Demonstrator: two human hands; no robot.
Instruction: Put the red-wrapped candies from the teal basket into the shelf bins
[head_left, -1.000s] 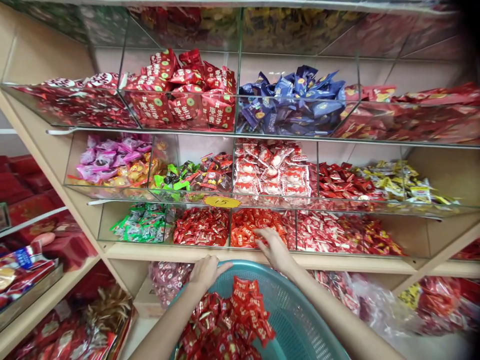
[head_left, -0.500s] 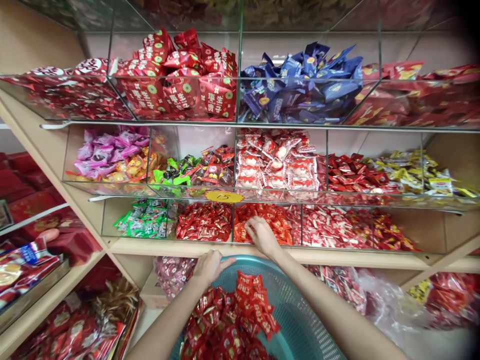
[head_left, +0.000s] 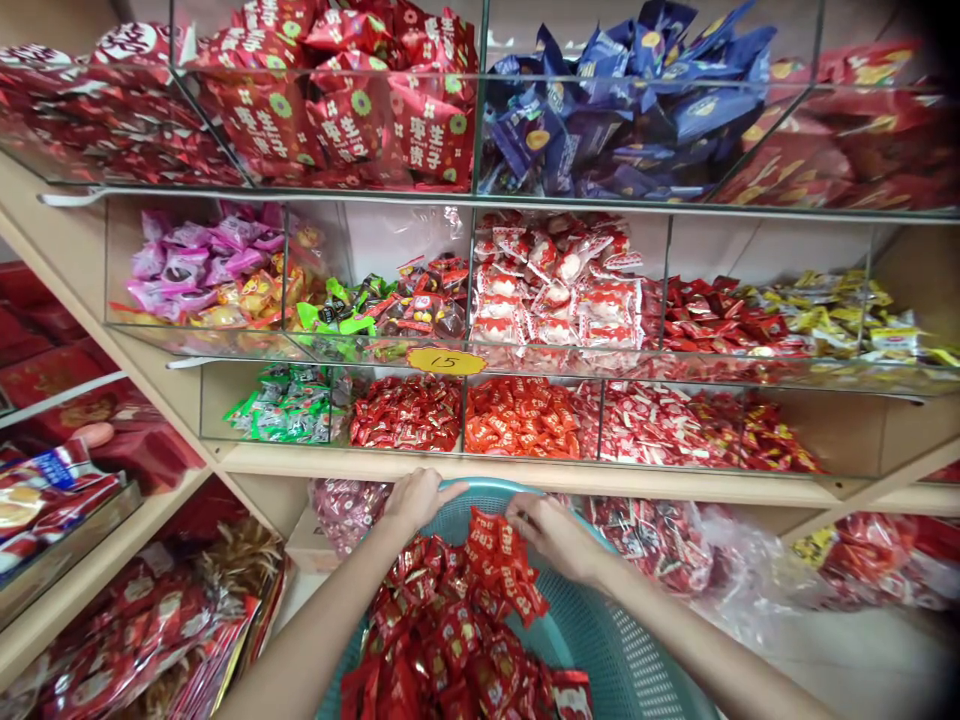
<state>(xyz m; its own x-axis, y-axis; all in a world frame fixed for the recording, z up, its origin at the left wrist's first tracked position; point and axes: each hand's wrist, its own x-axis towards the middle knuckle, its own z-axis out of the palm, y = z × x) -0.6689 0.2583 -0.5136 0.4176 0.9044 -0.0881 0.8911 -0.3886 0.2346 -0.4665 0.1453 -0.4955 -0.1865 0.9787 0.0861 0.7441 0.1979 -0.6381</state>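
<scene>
My left hand (head_left: 416, 497) is closed on the far rim of a teal plastic basket (head_left: 626, 640), thumb along the edge. Red wrapped candies (head_left: 457, 645) fill much of the basket's left and near part. On top of them, towards the far side, lies a cluster of orange-red wrapped candies (head_left: 504, 565). Over the basket, beside that cluster, my right hand (head_left: 555, 537) has its fingers curled together; what is inside them is hidden. Matching orange-red candies (head_left: 521, 415) lie in a bottom-row shelf compartment beyond the basket.
Clear-fronted shelf bins rise ahead, holding dark red candies (head_left: 405, 412), pink-and-white candies (head_left: 649, 425) and blue packets (head_left: 600, 110). A wooden shelf edge (head_left: 675, 477) runs just beyond the basket. Plastic bags (head_left: 739, 560) sit below it at right; packaged goods (head_left: 45, 500) stand at left.
My right hand has come back from the orange-red candy compartment to above the basket. My left hand stays on the rim. The view has tilted down and moved nearer.
</scene>
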